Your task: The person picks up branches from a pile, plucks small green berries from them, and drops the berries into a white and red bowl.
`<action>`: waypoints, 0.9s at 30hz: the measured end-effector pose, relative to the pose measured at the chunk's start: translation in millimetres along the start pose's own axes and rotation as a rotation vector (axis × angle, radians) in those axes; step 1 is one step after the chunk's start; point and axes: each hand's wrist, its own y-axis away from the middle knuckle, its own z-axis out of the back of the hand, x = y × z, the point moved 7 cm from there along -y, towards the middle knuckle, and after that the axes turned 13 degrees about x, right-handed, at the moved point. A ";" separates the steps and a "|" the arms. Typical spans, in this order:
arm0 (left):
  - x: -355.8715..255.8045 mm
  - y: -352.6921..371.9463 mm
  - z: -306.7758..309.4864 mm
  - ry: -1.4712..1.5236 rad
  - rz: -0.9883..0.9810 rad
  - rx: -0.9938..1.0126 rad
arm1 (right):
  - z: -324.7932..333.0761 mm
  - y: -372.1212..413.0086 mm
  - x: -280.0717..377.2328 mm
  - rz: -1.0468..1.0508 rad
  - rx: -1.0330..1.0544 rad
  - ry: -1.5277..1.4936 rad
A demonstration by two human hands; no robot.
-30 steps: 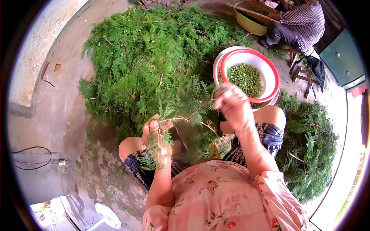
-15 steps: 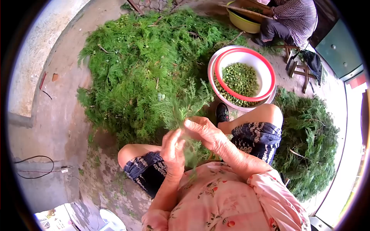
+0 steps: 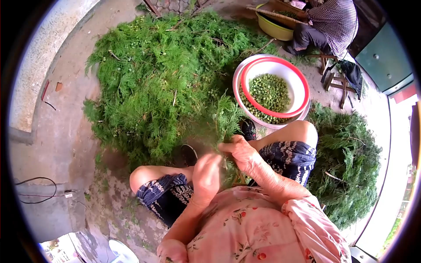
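Between my knees, my left hand [image 3: 205, 173] and my right hand [image 3: 242, 154] are both closed on a leafy green sprig [image 3: 226, 122] that stands up from my lap. Its feathery top reaches toward the large heap of green branches [image 3: 162, 74] in front of me. A red-rimmed white bowl [image 3: 299, 85] holding small green berries [image 3: 269, 90] sits inside a second white basin, just beyond my right knee.
A smaller pile of green branches [image 3: 346, 162] lies at my right. Another person [image 3: 329, 22] sits at the top right by a yellow-green basin [image 3: 274, 26] and a small wooden stool [image 3: 337, 81]. A black cable [image 3: 37, 190] lies on the concrete floor at left.
My right hand came back from over the berry bowl to the sprig in my lap. Both hands have drawn the sprig lower and closer to my body.
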 end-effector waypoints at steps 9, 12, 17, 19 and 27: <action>65.9 -5.4 -37.0 1.378 0.733 0.010 | -1.6 -6.8 -39.9 -0.034 0.176 -0.213; 52.0 -19.1 -36.4 1.423 0.812 0.100 | -17.2 2.0 -36.1 -0.070 0.242 -0.269; 59.4 -13.5 -37.7 1.370 0.827 -0.151 | -2.4 -7.3 -52.2 0.045 0.206 0.177; 58.7 -13.6 -33.4 1.354 0.798 -0.240 | -4.9 2.0 -26.0 0.286 0.149 0.397; 69.3 -2.1 -26.1 1.264 0.634 -0.311 | 37.7 26.5 54.3 0.592 -0.346 0.795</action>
